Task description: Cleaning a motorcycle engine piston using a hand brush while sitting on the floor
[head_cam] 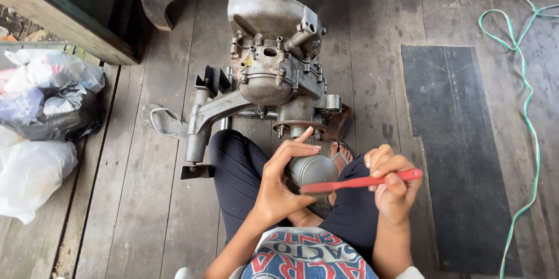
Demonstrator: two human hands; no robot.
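My left hand (282, 183) wraps around a grey metal cylinder (313, 169), a piston-like part, held over my lap. My right hand (391, 183) grips a red toothbrush-like brush (361, 183) by its handle, the brush end reaching left across the cylinder's lower side. A grimy grey engine casing (273, 63) stands on the wooden floor just in front of my knees, with a stud-ringed flange (300, 127) facing the cylinder.
Dark wooden plank floor (145, 209) all around. Plastic bags, white and black (43, 122), lie at the left. A black rubber mat (460, 156) is at the right, with a green cord (524, 92) beyond it. A sandal (163, 120) lies left of the engine.
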